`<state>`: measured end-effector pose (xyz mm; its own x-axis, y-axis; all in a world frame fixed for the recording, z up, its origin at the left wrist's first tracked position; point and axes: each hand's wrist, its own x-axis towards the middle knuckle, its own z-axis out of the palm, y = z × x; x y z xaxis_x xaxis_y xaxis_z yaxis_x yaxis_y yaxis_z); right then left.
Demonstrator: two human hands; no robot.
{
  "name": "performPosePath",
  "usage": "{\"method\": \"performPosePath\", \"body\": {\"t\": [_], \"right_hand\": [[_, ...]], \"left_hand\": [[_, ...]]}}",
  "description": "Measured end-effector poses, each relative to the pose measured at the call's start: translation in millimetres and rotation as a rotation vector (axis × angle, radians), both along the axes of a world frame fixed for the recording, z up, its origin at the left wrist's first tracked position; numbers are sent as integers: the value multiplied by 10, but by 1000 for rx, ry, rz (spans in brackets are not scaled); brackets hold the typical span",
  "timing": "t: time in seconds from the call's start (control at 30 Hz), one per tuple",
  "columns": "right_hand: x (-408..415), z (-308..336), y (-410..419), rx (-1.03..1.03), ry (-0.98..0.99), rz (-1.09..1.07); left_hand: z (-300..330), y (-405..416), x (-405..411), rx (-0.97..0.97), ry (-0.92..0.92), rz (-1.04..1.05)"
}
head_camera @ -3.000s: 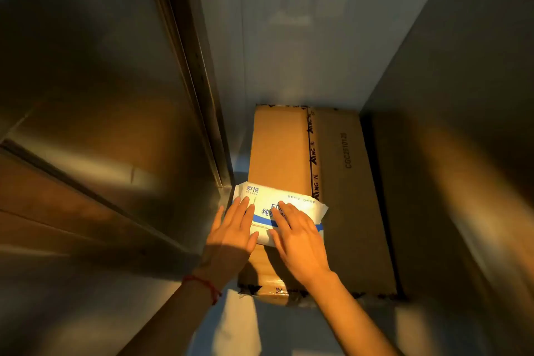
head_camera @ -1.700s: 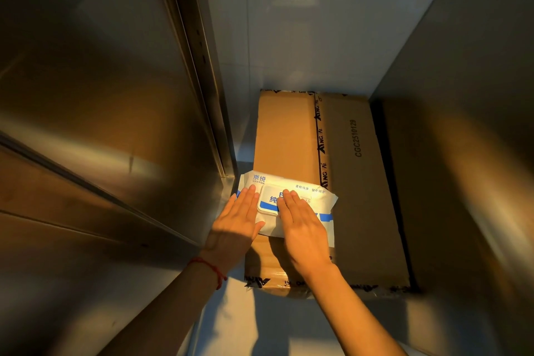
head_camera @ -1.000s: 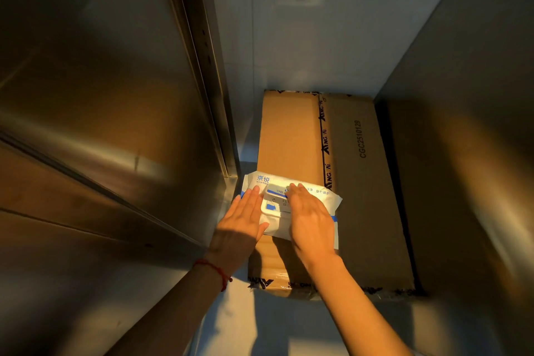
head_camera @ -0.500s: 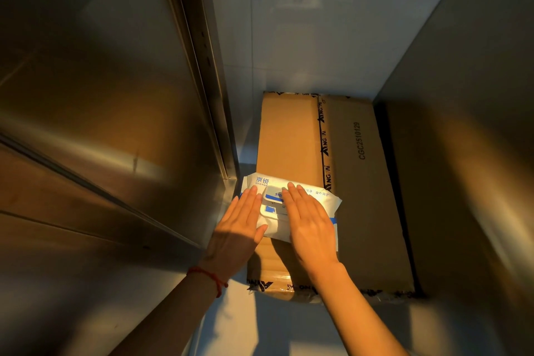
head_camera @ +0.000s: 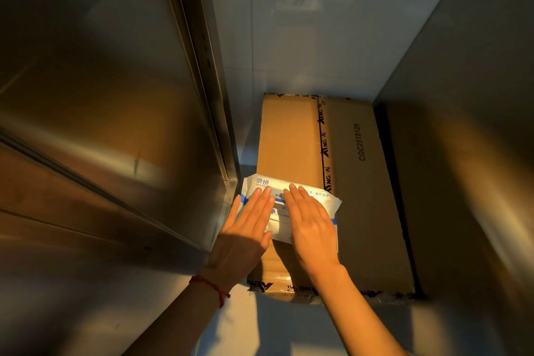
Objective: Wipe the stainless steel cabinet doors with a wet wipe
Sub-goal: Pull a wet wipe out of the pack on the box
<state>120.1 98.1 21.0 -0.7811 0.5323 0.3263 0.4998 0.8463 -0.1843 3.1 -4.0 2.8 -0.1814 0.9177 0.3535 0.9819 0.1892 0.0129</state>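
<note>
Wet wipe pack, white with a blue band and blue print, lies flat on top of a brown cardboard box, at the box's near left part, its left end just beside the bottom edge of the stainless steel cabinet door. Both hands rest palm down on the pack with fingers straight and together, gripping nothing. Left hand covers the pack's left part, thumb out to the right; a red string bracelet circles that wrist. Right hand covers the pack's right part, fingertips near the far edge. A narrow strip of the pack shows between the two hands; its lid area is mostly hidden there. The box carries black printed tape along its middle seam and the code CGC2510129 on its right flap. It sits on a pale floor, against a pale tiled wall at the back and a grey panel on the right. Warm light falls across the door, box and forearms.
</note>
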Motion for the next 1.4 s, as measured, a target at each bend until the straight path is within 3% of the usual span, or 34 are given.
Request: {"method": "performPosePath", "body": {"t": [0.33,0.7,1.13,1.4], "right_hand": [[32,68,-5,79,-71,-18],[-23,23,154,-48,-102,-26],[-191,-139,407,20,-202,-108],[-182,-266,405,-46,-260,-91]], "left_hand": [[59,162,-62,-24,-48,54],[164,463,-166,-106,-24,80],[42,607,-315,-263,-188,34],[-147,552,-314,-126,-222,-6]]}}
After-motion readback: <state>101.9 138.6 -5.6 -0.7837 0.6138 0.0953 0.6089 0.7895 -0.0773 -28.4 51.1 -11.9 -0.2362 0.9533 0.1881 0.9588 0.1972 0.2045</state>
